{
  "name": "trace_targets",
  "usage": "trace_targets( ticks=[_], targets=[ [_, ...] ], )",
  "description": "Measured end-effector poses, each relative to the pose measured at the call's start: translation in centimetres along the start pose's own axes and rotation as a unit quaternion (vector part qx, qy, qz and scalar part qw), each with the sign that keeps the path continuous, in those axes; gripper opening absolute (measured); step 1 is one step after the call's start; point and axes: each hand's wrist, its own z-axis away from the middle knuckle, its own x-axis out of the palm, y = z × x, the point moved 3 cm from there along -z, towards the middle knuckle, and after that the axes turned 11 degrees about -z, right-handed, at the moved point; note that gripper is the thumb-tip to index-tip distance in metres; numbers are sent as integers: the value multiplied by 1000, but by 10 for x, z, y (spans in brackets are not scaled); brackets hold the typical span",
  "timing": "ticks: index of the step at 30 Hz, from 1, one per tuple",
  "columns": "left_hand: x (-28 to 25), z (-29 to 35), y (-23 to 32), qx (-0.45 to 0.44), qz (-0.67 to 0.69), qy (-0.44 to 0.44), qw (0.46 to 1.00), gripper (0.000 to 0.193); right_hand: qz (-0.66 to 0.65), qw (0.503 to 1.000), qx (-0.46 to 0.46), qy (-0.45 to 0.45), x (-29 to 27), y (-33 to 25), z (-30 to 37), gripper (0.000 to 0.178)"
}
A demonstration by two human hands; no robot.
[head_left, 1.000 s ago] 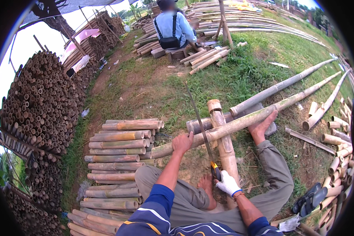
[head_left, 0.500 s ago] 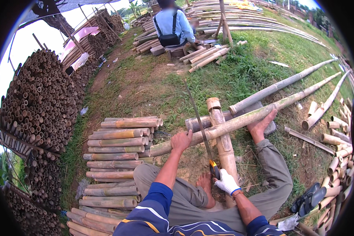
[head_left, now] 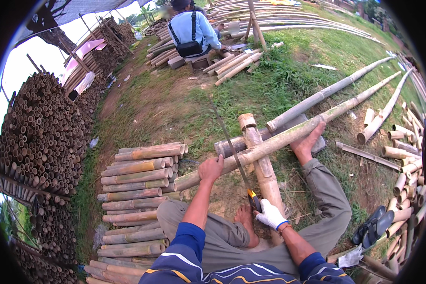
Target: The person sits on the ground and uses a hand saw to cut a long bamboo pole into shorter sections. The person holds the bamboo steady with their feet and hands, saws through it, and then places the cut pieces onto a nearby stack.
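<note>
A long bamboo pole [head_left: 288, 137] lies slanted across a thicker bamboo support [head_left: 269, 184] in front of me. Bare and curled round the pole close to its near left end, my left hand [head_left: 210, 169] grips it. My right hand [head_left: 271, 214], in a white glove, is closed on the black and yellow handle of a handsaw [head_left: 232, 147]. The saw's long blade crosses the pole just right of my left hand and points away from me. My foot [head_left: 306, 142] presses against the pole farther right.
Cut bamboo lengths [head_left: 136, 189] are stacked at my left, beyond them a tall bamboo pile [head_left: 42, 128]. Another pole [head_left: 326, 94] lies behind mine. Bamboo offcuts [head_left: 402, 189] and sandals [head_left: 373, 227] are at right. A person in light blue [head_left: 194, 33] sits ahead among bamboo.
The whole view has shifted slightly, so the scene sits a little further left. Both hands keep their grips, and the saw blade still lies across the pole.
</note>
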Motion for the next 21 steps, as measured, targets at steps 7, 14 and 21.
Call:
trace_targets(
  ticks=[7, 14, 21],
  targets=[
    [-4, 0, 8, -2, -6, -9, 1000, 58, 2, 1000, 17, -4, -4, 0, 2, 54],
    [2, -2, -1, -6, -11, 3, 1000, 59, 10, 1000, 11, -15, -7, -9, 4, 48],
    [3, -3, 2, -6, -19, 0, 1000, 59, 10, 1000, 11, -11, -6, -5, 3, 46]
  ],
)
